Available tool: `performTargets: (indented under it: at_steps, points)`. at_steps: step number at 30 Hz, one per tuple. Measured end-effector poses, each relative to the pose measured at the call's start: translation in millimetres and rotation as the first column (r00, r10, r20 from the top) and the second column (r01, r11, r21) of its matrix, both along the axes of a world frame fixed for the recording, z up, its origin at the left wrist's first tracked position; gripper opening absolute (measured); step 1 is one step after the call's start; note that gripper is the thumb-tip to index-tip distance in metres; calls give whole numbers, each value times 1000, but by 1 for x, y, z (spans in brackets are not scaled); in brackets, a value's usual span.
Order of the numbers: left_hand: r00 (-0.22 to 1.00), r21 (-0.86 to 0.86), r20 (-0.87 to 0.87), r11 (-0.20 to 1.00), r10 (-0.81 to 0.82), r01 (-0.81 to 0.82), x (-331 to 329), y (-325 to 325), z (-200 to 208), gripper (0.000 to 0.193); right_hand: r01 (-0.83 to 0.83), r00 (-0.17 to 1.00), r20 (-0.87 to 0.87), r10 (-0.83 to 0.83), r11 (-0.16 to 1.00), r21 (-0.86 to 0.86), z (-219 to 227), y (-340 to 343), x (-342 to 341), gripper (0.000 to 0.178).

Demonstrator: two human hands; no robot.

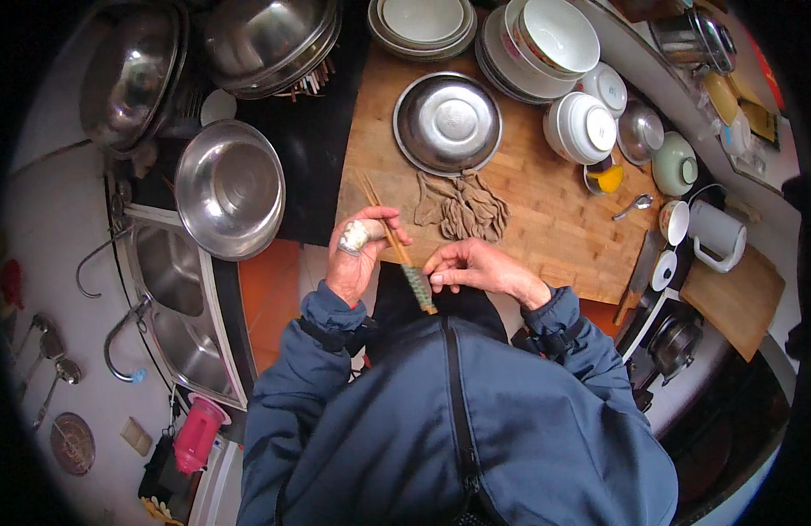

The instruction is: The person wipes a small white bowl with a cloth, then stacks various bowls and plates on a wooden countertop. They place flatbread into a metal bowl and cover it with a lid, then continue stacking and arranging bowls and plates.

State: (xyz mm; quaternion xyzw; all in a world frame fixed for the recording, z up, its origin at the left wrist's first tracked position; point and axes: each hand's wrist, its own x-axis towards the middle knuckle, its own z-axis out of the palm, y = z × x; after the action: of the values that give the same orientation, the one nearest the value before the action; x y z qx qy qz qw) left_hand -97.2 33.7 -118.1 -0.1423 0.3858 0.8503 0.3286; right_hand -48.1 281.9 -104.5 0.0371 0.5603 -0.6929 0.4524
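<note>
Fingers curled on slim brown wooden chopsticks with green-patterned ends (413,279), the left hand (346,270) apparently steadies them beside the right hand (481,266), its fingertips bunched, contact unclear, a sure grip likely needed next.

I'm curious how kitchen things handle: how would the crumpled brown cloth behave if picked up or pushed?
The brown cloth would probably droop when lifted, given its loose folds. Pushed across the wooden board, it might bunch, since it's crumpled.

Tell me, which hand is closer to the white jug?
Right. The right hand is to the left of the white jug. The left hand, holding the chopsticks, is even farther to the left of it.
</note>
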Motion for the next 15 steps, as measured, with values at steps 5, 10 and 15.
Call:
performTargets:
  at_steps: [5,10,15]
  points:
    - [692,-227,-318,761,-648,608,-4,7,12,26,384,911,-180,-372,923,36,15,12,-19,47]
    - [500,-518,-366,619,-785,591,-12,17,12,10,47,695,-696,177,956,291,17,18,-25,26]
    - [368,-772,-496,593,-787,228,-20,19,26,25,-113,773,-502,389,862,495,11,28,-28,22]
